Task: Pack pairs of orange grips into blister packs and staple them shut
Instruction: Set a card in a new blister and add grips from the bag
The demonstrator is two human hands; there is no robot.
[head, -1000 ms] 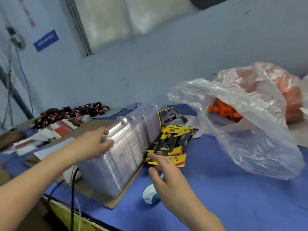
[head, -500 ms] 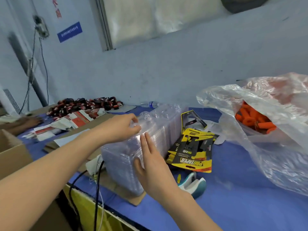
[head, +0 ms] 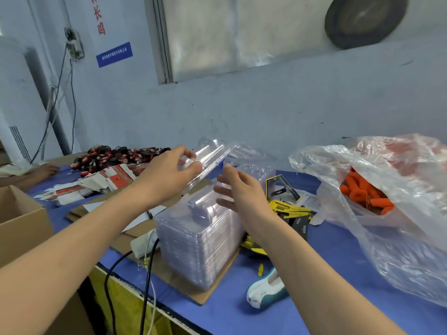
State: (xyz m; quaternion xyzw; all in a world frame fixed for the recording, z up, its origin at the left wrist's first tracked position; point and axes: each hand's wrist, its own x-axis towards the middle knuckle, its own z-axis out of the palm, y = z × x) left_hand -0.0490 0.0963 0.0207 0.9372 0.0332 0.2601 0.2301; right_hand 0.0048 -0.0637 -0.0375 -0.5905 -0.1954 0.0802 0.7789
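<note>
A tall stack of clear blister packs (head: 203, 243) stands on a cardboard sheet on the blue table. My left hand (head: 169, 175) pinches one clear blister pack (head: 212, 158) and holds it lifted above the stack. Just right of that pack is my right hand (head: 239, 189), fingers spread and holding nothing. Orange grips (head: 362, 194) lie inside a large clear plastic bag (head: 387, 238) at the right. Yellow and black printed cards (head: 292, 209) lie behind my right wrist. A white and teal stapler (head: 266, 288) rests near the front edge.
Black cables (head: 145, 274) run over the table's front edge past a white power strip (head: 142, 243). An open cardboard box (head: 21, 221) stands at the left. Red and black items (head: 116, 155) and red cards (head: 104, 180) lie at the back left, beside another person's hand (head: 46, 169).
My left hand has lifted one blister pack off the top of the stack. My right hand has left the stack's side and risen beside the lifted pack.
</note>
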